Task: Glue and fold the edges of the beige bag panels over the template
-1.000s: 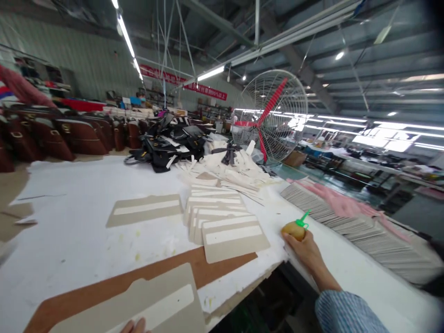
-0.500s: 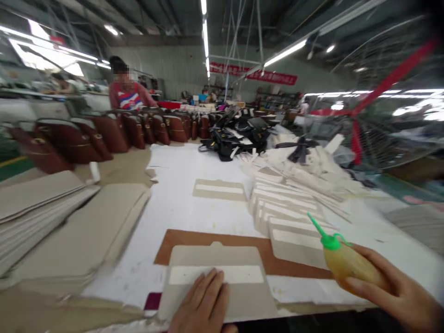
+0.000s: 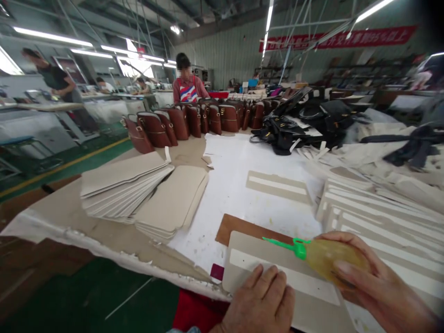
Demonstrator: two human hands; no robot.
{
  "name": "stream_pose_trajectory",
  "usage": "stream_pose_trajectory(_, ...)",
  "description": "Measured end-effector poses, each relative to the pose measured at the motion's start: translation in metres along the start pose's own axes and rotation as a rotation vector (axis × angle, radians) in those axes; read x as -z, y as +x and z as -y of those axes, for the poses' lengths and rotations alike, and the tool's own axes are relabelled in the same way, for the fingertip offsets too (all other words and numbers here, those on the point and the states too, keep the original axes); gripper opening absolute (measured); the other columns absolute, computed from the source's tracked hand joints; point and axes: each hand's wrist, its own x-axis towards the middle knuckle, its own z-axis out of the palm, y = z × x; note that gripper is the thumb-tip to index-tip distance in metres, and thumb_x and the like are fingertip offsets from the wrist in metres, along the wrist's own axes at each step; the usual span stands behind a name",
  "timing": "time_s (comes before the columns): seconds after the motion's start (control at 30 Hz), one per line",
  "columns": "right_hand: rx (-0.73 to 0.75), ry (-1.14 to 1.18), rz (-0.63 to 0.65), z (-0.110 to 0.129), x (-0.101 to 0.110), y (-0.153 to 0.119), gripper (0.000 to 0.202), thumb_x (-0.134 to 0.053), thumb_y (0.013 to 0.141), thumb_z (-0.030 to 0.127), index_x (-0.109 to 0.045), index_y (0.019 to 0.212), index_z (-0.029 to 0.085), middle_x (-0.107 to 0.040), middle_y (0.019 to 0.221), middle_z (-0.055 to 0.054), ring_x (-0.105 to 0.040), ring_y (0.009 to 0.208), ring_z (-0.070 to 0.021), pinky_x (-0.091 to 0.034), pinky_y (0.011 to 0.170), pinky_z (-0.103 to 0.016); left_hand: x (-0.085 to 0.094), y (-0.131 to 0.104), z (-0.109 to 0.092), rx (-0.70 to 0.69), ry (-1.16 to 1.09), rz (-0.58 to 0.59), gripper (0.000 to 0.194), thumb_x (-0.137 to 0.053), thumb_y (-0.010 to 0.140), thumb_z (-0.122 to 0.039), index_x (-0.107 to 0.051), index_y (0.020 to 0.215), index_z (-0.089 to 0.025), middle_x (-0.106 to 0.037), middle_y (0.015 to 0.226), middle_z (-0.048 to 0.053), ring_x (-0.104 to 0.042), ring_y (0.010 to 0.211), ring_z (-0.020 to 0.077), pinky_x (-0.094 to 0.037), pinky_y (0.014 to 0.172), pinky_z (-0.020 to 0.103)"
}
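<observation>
Bottle (image 3: 321, 256), soft-sided and yellowish, sits in the grasp of the right hand (image 3: 388, 286), thumb along its side, its green nozzle (image 3: 282, 244) pointing leftward over the panel just beyond the left fingers; whether the tip touches cannot be told. The left hand (image 3: 262, 300) grips nothing: it lies palm down, fingers extended across the white strip (image 3: 239, 261) of that beige panel (image 3: 251, 243). A brown sheet (image 3: 229, 227) shows from under the panel, farther out from the left hand, and a small purple piece (image 3: 217, 272) lies to that hand's left. Overlapping striped panels (image 3: 350, 206) spread beyond and beside the right hand. Well left of the left hand lie fanned beige boards (image 3: 121, 185).
</observation>
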Motion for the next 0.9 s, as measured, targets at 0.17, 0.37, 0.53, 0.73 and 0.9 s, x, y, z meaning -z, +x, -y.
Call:
stream_pose_trajectory(0.17,0.237,-0.251,-0.043,0.008,-0.027,0.016,0.056,-0.084,0.066,0.065,-0.067,0.105,0.029,-0.074,0.104,-0.005,-0.070,0.090,-0.0279,-0.063,0.072,-0.035,-0.005,-0.001,-0.003,0.044,0.027,-0.048,0.020,-0.063,0.098,-0.037,-0.072,0.106,-0.020,-0.076,0.118,0.002,-0.066,0.116,0.0194,-0.052,0.104,0.035)
stream_pose_trajectory(0.37,0.767,-0.418,0.036,0.034,-0.060,0.022,0.021,-0.072,0.090,0.044,-0.065,0.103,0.030,-0.068,0.104,-0.003,-0.068,0.095,-0.0224,-0.060,0.082,-0.034,-0.007,0.002,-0.005,0.059,0.017,-0.078,0.016,-0.062,0.097,-0.031,-0.072,0.102,-0.020,-0.076,0.115,0.002,-0.068,0.113,0.0194,-0.053,0.102,0.035)
stream_pose_trajectory(0.53,0.845,-0.451,0.123,0.034,-0.067,0.029,0.016,-0.068,0.095,0.039,-0.063,0.107,0.029,-0.066,0.105,-0.003,-0.067,0.097,-0.0224,-0.058,0.081,-0.034,-0.007,0.006,-0.005,0.089,0.002,-0.135,0.014,-0.061,0.099,-0.029,-0.072,0.097,-0.020,-0.077,0.109,0.001,-0.070,0.108,0.0188,-0.054,0.099,0.035)
stream_pose_trajectory(0.73,0.821,-0.449,0.208,0.036,-0.072,0.036,0.013,-0.065,0.097,0.036,-0.062,0.107,0.029,-0.063,0.106,-0.004,-0.064,0.099,-0.0237,-0.056,0.084,-0.038,-0.012,0.002,-0.007,0.072,0.015,-0.113,0.013,-0.062,0.099,-0.028,-0.073,0.098,-0.020,-0.077,0.113,0.004,-0.069,0.110,0.0194,-0.053,0.100,0.036)
stream_pose_trajectory(0.9,0.821,-0.469,0.259,0.044,-0.075,0.037,0.008,-0.062,0.098,0.033,-0.061,0.104,0.029,-0.063,0.103,-0.004,-0.063,0.096,-0.0252,-0.054,0.082,-0.041,-0.014,0.001,-0.008,0.093,0.011,-0.149,0.012,-0.062,0.099,-0.027,-0.072,0.094,-0.021,-0.077,0.109,0.002,-0.069,0.108,0.0190,-0.055,0.097,0.036)
